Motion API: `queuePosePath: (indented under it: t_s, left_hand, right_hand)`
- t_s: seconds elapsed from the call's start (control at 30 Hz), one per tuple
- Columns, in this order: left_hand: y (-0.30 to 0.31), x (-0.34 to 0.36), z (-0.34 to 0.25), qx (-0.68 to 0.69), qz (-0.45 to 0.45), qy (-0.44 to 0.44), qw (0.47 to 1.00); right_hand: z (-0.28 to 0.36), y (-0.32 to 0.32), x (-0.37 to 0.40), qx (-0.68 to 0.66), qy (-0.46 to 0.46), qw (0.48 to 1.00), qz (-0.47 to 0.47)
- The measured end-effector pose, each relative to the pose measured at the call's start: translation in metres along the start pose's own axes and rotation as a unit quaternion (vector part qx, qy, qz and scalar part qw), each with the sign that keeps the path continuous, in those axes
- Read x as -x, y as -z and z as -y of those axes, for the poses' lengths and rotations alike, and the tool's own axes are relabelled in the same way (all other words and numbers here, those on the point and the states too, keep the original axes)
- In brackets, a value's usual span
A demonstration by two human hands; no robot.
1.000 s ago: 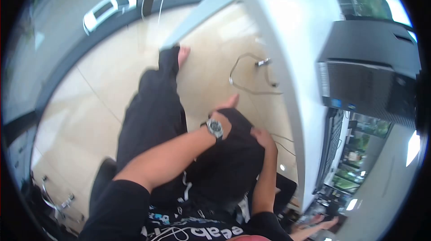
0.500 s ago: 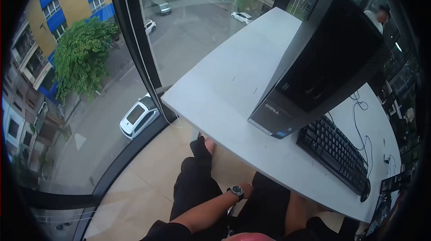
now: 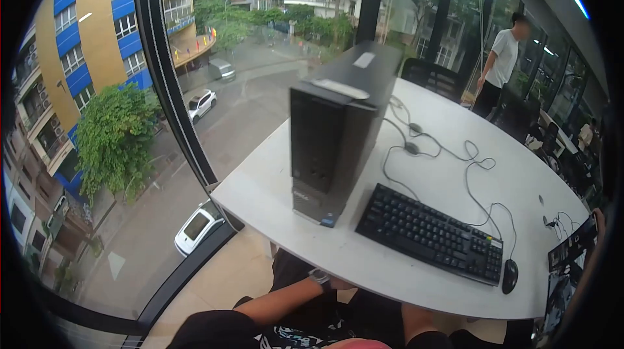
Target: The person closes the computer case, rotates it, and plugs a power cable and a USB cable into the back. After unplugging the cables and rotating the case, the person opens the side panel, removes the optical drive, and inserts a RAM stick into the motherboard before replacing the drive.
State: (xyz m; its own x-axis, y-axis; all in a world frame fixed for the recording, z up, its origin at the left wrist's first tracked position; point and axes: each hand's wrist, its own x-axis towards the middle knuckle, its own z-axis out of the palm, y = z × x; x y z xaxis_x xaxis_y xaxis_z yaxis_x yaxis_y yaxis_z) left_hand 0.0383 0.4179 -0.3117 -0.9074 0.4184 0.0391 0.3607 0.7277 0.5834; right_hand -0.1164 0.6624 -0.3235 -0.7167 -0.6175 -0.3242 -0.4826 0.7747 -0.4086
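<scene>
My left hand (image 3: 339, 282) shows only in part at the table's near edge, with a watch (image 3: 319, 277) on its wrist. The tabletop covers its fingers. Of my right arm only the forearm (image 3: 416, 320) shows, running under the table; that hand is hidden. A black Dell computer tower (image 3: 318, 154) stands upright on the white table (image 3: 260, 199), closest to my left hand. Right of it lies a black keyboard (image 3: 432, 232), with a black mouse (image 3: 510, 276) at its far right end. Neither hand visibly touches these things.
Loose cables (image 3: 478, 163) run behind the keyboard. A monitor (image 3: 572, 245) is at the right edge. Chairs (image 3: 432, 79) stand behind the table, and a person in a white shirt (image 3: 500, 59) is beyond. Tall windows over a street are on the left.
My view has tilted up and turned, so the tower now appears upright and the whole keyboard and mouse show. My left hand now shows closer to the table's edge, partly covered.
</scene>
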Motion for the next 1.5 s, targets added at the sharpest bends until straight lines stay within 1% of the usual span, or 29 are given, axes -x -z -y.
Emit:
queuePosePath:
  t_s: [0.1, 0.27, 0.37, 0.4, 0.43, 0.47, 0.5, 0.53, 0.57, 0.6, 0.63, 0.67, 0.73, 0.87, 0.93, 0.97, 1.0, 1.07, 1.1, 1.13, 1.17, 1.2, 1.27, 1.33, 1.37, 1.4, 1.43, 1.47, 1.5]
  left_hand:
    - [0.005, -0.016, -0.03, -0.01, -0.036, -0.042, 0.998]
    - [-0.044, -0.062, -0.052, -0.05, -0.062, -0.106, 0.991]
    - [-0.035, -0.064, -0.058, -0.067, -0.087, -0.147, 0.983]
    - [-0.014, -0.046, -0.061, -0.058, -0.084, -0.131, 0.986]
    - [0.014, -0.008, -0.063, -0.033, -0.087, -0.079, 0.993]
    - [0.05, 0.05, -0.065, 0.019, -0.107, 0.018, 0.994]
    - [0.09, 0.133, -0.067, 0.091, -0.153, 0.174, 0.968]
    - [0.144, 0.221, -0.074, 0.136, -0.18, 0.312, 0.923]
    - [0.095, 0.209, -0.11, 0.125, -0.142, 0.331, 0.924]
    - [0.047, 0.198, -0.149, 0.114, -0.102, 0.348, 0.925]
    - [0.05, 0.187, -0.16, 0.085, -0.041, 0.348, 0.933]
    - [0.049, 0.184, -0.16, 0.084, -0.042, 0.35, 0.932]
    - [0.048, 0.179, -0.152, 0.041, 0.003, 0.363, 0.931]
    - [0.051, 0.179, -0.12, 0.094, 0.017, 0.35, 0.932]
    - [0.065, 0.181, -0.109, 0.161, -0.094, 0.264, 0.946]
    - [0.074, 0.185, -0.112, 0.104, -0.128, 0.253, 0.953]
    - [0.09, 0.186, -0.123, 0.107, -0.123, 0.249, 0.955]
    - [0.13, 0.183, -0.156, 0.317, -0.15, 0.264, 0.898]
    - [0.142, 0.179, -0.171, 0.356, -0.212, 0.201, 0.888]
    - [0.156, 0.18, -0.178, 0.363, -0.211, 0.197, 0.886]
    - [0.172, 0.186, -0.18, 0.239, -0.228, 0.123, 0.936]
    - [0.188, 0.186, -0.184, 0.108, -0.241, 0.046, 0.963]
    - [0.216, 0.175, -0.196, -0.052, -0.38, 0.006, 0.924]
    - [0.231, 0.165, -0.181, -0.072, -0.514, -0.003, 0.855]
    - [0.238, 0.152, -0.175, -0.068, -0.511, -0.004, 0.857]
    - [0.248, 0.139, -0.168, -0.055, -0.603, -0.017, 0.796]
    - [0.257, 0.131, -0.162, -0.042, -0.686, -0.031, 0.726]
    - [0.265, 0.127, -0.156, -0.042, -0.683, -0.037, 0.729]
    - [0.275, 0.121, -0.148, -0.072, -0.704, -0.051, 0.705]
  right_hand:
    - [-0.013, 0.005, 0.012, -0.024, 0.01, 0.999, -0.037]
    - [-0.045, 0.01, 0.039, -0.061, 0.019, 0.993, -0.099]
    - [-0.043, 0.018, 0.055, -0.071, 0.011, 0.988, -0.133]
    - [-0.031, 0.025, 0.059, -0.075, 0.006, 0.987, -0.143]
    - [-0.012, 0.033, 0.063, -0.079, -0.002, 0.985, -0.153]
    - [0.013, 0.042, 0.067, -0.081, -0.009, 0.983, -0.163]
    - [0.043, 0.051, 0.07, -0.085, -0.02, 0.982, -0.169]
    - [0.08, 0.066, 0.076, -0.088, -0.028, 0.979, -0.181]
    - [0.066, 0.053, 0.079, -0.093, -0.029, 0.977, -0.188]
    - [-0.01, -0.002, 0.095, -0.105, -0.022, 0.98, -0.166]
    - [-0.012, 0.0, 0.096, -0.107, -0.021, 0.979, -0.175]
    - [-0.009, 0.003, 0.095, -0.111, -0.018, 0.976, -0.184]
    - [-0.004, 0.009, 0.096, -0.117, -0.013, 0.972, -0.201]
    - [-0.002, 0.026, 0.107, -0.13, 0.004, 0.967, -0.218]
    - [0.003, 0.04, 0.123, -0.129, 0.012, 0.966, -0.223]
    - [0.007, 0.047, 0.135, -0.129, 0.018, 0.966, -0.224]
    - [0.013, 0.054, 0.151, -0.129, 0.024, 0.967, -0.22]
    - [0.024, 0.072, 0.191, -0.123, 0.037, 0.97, -0.206]
    - [0.031, 0.084, 0.214, -0.115, 0.042, 0.974, -0.19]
    - [0.037, 0.093, 0.234, -0.104, 0.047, 0.979, -0.169]
    - [0.04, 0.099, 0.251, -0.091, 0.049, 0.984, -0.146]
    - [0.04, 0.103, 0.264, -0.078, 0.052, 0.988, -0.123]
    - [0.022, 0.093, 0.28, -0.025, 0.064, 0.996, -0.055]
    - [0.019, 0.103, 0.293, 0.026, 0.074, 0.997, 0.017]
    - [0.035, 0.117, 0.305, 0.014, 0.03, 0.998, 0.057]
    - [0.053, 0.13, 0.313, -0.002, -0.013, 0.995, 0.098]
    - [0.072, 0.147, 0.313, -0.011, -0.016, 0.995, 0.096]
    - [0.089, 0.172, 0.307, 0.017, -0.036, 0.981, 0.192]
    - [0.105, 0.198, 0.302, 0.047, -0.057, 0.957, 0.282]
